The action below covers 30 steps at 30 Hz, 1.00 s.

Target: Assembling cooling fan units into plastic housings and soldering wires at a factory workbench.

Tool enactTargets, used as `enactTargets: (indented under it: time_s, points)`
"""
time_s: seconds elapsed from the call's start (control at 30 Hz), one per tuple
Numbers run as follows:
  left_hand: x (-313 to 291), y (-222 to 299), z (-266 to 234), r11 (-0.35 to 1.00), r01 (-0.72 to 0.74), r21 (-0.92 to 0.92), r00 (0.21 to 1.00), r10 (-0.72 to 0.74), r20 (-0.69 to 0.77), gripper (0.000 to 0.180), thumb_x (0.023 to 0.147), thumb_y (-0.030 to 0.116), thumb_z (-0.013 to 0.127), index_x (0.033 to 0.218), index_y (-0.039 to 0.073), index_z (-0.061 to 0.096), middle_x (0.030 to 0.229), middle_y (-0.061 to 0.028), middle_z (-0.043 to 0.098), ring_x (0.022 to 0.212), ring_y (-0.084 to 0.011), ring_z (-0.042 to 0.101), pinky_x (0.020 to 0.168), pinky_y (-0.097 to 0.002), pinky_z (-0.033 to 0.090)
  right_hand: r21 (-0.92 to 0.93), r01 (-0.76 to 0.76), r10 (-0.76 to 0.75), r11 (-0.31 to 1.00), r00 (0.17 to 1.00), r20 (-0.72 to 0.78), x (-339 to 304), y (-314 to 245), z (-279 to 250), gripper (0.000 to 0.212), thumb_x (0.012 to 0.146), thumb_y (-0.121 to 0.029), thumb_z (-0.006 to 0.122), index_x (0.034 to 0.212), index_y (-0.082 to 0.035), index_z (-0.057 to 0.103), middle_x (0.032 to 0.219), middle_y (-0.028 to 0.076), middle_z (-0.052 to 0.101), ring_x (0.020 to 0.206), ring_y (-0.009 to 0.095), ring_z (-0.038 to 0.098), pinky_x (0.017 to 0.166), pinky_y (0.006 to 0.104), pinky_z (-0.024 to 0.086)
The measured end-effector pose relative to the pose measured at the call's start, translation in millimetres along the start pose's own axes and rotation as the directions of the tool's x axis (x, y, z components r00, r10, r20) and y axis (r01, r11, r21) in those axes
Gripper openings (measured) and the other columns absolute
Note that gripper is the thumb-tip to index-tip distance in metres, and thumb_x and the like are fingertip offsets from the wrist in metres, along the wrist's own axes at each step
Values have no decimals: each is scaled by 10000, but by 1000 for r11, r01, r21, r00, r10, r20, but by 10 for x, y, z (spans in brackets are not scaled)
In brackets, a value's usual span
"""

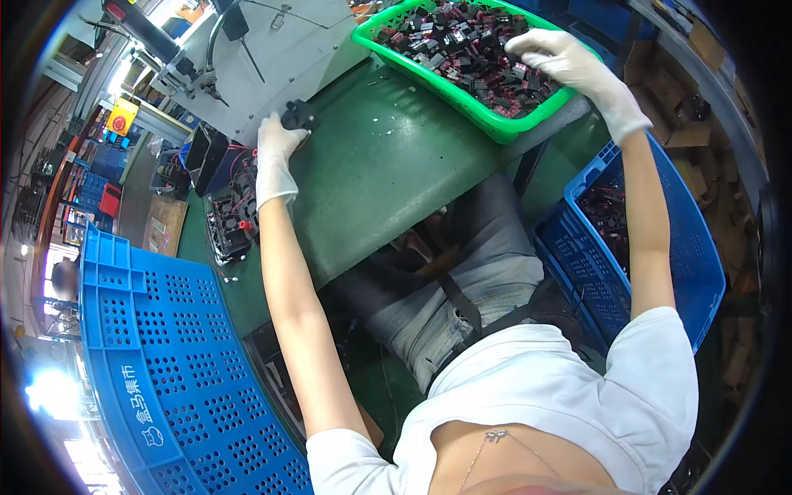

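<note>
Both my hands wear white gloves. My left hand (277, 155) is at the far left of the green-topped table, beside the metal plate of a machine. Its thumb and fingers close on a small black plastic part (296, 115), which is blurred. At the far right my right hand (569, 68) reaches over a green basket (495, 125) heaped with small black and reddish parts (462, 49). The right fingers curve down toward the heap with a gap between thumb and forefinger, and nothing shows between them.
The machine (165, 49) with its thin metal tools stands at the far left. Black assemblies with red wires (231, 219) lie near the table's left edge. A large blue crate (190, 355) stands at left; another blue crate (681, 223) holds parts under my right arm. Cardboard boxes (672, 91) sit far right.
</note>
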<state>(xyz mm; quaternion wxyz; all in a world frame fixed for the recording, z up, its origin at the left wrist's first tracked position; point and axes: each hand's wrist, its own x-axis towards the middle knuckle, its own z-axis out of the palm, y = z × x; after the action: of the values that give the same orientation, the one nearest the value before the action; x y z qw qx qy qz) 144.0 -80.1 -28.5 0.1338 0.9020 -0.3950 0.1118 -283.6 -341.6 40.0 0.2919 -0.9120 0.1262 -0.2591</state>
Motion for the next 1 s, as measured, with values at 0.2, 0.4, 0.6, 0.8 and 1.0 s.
enactTargets:
  time_s: [0.2,0.4,0.6,0.8,1.0]
  points:
    - [-393,305,-510,450,-148,-881,982,-42,-187,353,789,138,740,1083,-3,606,918,-58,647,788,-142,605,723,-281,506,-372,-93,236,924,902,361,319,195,181,361,787,-23,636,1146,-41,613,1073,94,627,972,227,600,861,332,488]
    - [-694,123,-568,-183,-253,-950,968,-38,-250,478,860,375,691,1152,18,564,1029,-93,646,824,-166,624,739,-318,527,-458,156,-30,875,962,271,461,226,244,196,906,-94,552,1091,-34,576,1016,113,553,986,280,545,872,354,434]
    - [-691,160,-385,-331,-261,-907,965,-73,-252,804,764,652,632,1289,67,465,1217,-115,551,1064,-231,568,951,-397,477,61,194,-167,979,937,-307,431,-885,644,238,981,-138,434,937,4,620,855,51,591,733,92,571,668,232,458]
    - [-770,204,-368,-273,-320,-907,942,8,-335,798,781,512,721,1350,39,422,1217,-96,563,1135,-223,554,1021,-419,424,186,396,-364,899,913,-184,586,-1589,1407,177,882,-57,550,1036,-8,623,928,99,585,831,182,590,776,278,484]
    - [-821,361,-431,-434,-282,-856,920,131,-370,778,773,303,785,1384,37,383,1260,-127,549,1136,-227,568,1031,-403,448,368,397,-301,841,908,-292,1090,-1456,2082,181,891,-78,596,1059,-10,608,929,90,617,849,144,596,765,270,492]
